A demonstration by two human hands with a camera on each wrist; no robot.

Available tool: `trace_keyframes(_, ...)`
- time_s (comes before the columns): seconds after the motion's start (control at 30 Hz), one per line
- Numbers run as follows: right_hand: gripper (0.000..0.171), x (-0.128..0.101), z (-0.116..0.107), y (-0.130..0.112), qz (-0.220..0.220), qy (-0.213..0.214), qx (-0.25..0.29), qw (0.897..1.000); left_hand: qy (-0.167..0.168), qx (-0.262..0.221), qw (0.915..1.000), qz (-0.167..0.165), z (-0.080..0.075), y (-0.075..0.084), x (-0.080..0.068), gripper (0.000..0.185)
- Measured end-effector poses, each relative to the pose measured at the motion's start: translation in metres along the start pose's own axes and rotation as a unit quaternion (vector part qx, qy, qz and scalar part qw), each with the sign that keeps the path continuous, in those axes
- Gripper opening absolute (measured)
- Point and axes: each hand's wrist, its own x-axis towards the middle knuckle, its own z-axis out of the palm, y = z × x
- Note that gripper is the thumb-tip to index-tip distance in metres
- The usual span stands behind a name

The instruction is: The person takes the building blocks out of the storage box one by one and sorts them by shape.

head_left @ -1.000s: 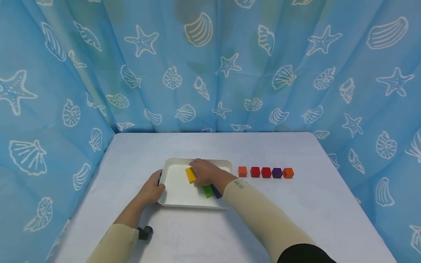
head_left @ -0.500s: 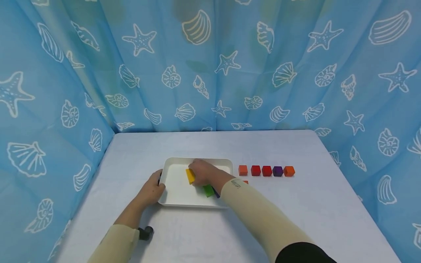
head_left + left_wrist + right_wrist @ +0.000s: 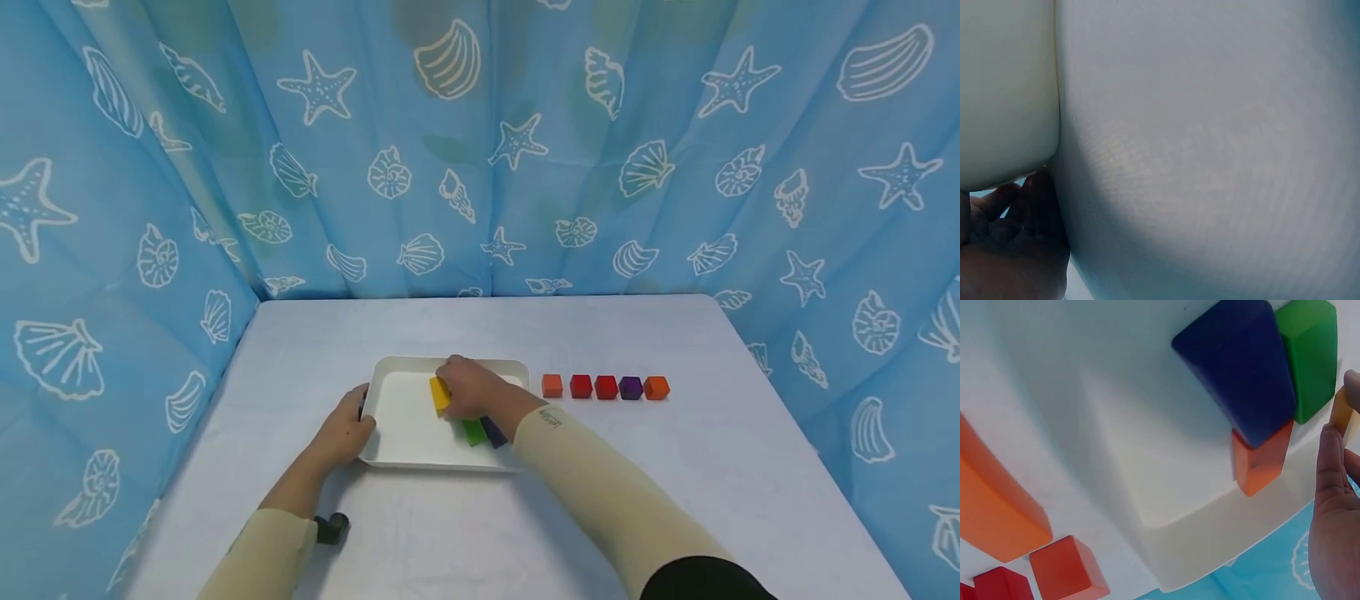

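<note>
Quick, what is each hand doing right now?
Left hand: grips the white tray by its left edge.
Right hand: holds the yellow block inside the tray.

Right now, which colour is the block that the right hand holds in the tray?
Yellow block, best seen in the head view.

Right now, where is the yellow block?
In the head view, the yellow block is inside the white tray, gripped by the right hand, beside the green block.
</note>
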Motion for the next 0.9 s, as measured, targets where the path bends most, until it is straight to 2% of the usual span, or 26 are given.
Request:
trace_keyframes(0.13, 0.047, -0.003, -0.005, 0.003, 0.006, 0.009, 0.014, 1.0, 0.0, 0.007, 1.0, 0.002, 0.0, 0.0, 0.001, 0.071)
trace_keyframes(0.37, 0.061, -0.007, -0.008, 0.012, 0.027, 0.014, 0.03, 0.999, -0.003, 0.006, 1.0, 0.002, -0.001, 0.002, 0.001, 0.07)
trace_keyframes(0.9, 0.066, -0.034, -0.018, 0.037, 0.06, 0.037, 0.065, 0.995, -0.008, 0.009, 0.9999, 0.01, 0.001, 0.001, -0.001, 0.069)
